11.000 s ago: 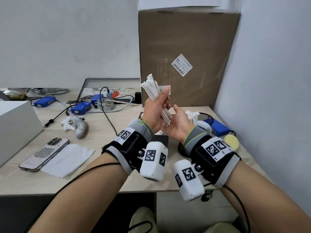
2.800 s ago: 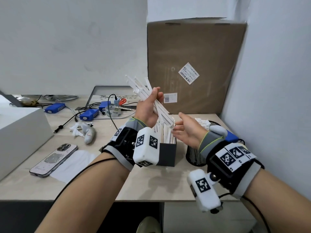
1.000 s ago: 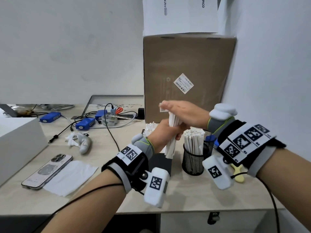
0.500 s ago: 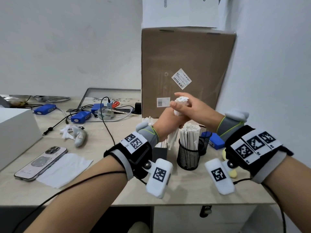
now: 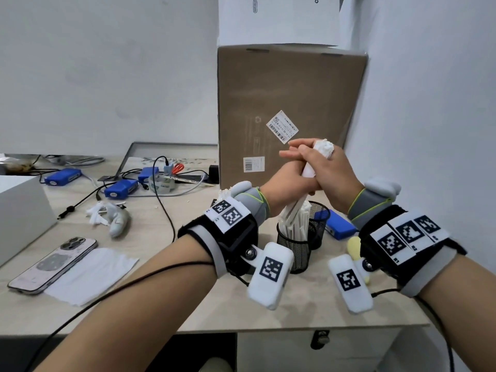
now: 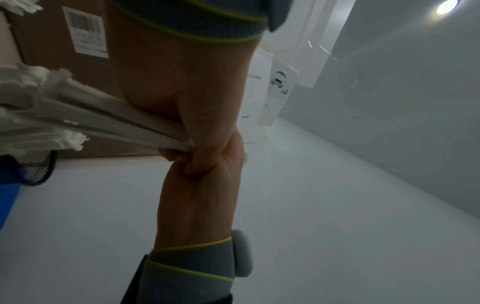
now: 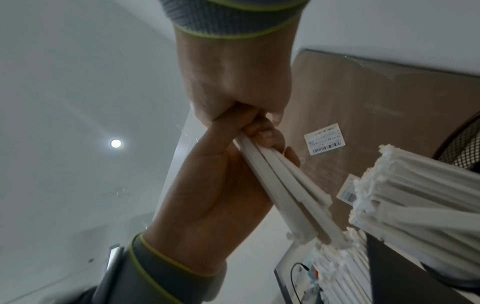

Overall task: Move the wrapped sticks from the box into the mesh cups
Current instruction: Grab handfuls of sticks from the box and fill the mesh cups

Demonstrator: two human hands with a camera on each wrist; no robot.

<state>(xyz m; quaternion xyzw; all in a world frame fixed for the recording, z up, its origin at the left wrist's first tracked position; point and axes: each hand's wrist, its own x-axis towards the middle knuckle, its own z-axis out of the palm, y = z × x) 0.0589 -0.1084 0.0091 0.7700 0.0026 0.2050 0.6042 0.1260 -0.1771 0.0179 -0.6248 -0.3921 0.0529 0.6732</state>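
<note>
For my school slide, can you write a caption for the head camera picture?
Both hands, left and right, grip a bundle of wrapped sticks above a mesh cup already holding sticks.

white wrapped sticks (image 5: 295, 210), black mesh cup (image 5: 295, 253), brown carton (image 5: 290, 84), seemingly pinkish phone (image 5: 53, 264)

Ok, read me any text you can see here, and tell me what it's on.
"CO": cut-off letters on the white box atop the cardboard box.
Slanted label on the cardboard box: barcode, print too small to read.
Lower label: barcode, also too small.
Wrist markers: black-and-white patterns, no words.
</note>
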